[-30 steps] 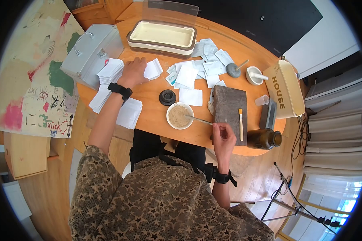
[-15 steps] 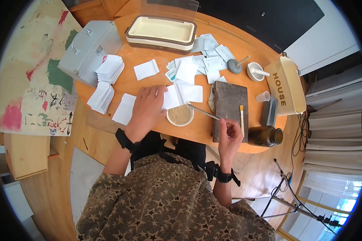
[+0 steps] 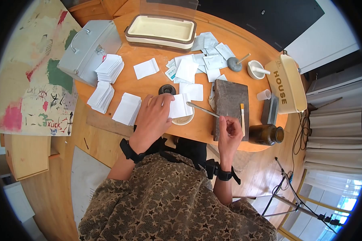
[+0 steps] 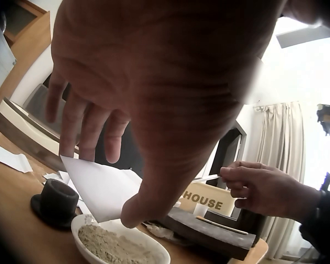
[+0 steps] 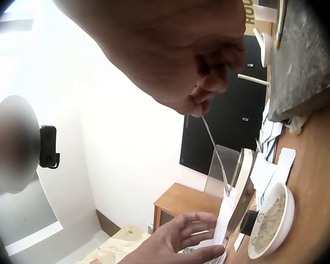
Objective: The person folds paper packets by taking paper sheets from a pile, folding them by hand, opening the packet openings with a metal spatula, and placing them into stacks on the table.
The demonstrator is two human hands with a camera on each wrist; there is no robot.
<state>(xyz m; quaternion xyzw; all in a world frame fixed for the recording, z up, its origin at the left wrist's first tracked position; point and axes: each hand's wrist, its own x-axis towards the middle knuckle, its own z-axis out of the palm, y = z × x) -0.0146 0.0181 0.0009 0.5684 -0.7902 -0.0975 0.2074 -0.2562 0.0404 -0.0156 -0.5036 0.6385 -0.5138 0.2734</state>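
Observation:
My left hand point(image 3: 152, 120) pinches a small white paper envelope point(image 3: 180, 106) between thumb and fingers, over a white bowl point(image 4: 80, 225). Grey-beige powder point(image 4: 115, 245) lies in that bowl, which the envelope mostly covers in the head view. Between the thumb and fingertips of my right hand point(image 3: 230, 134) is one end of a thin metal spatula point(image 3: 203, 109). Its far tip is right at the envelope's flap end, as the right wrist view also shows. Behind the bowl sits a dark round stepped piece point(image 4: 58, 203), partly overlapped by my left hand in the head view.
White envelopes are stacked point(image 3: 109, 68) by a grey metal case point(image 3: 93, 50); pale blue packets point(image 3: 213, 62) are spread mid-table. Right of the spatula lies a dark slab point(image 3: 231, 100) with a brush point(image 3: 242, 120), near a brown bottle point(image 3: 265, 134). A lidded box point(image 3: 161, 32) stands at the back.
My left hand has come from the envelope stacks on the left to above the bowl, bringing an envelope. The spatula has lifted out of the powder, its tip now at the envelope.

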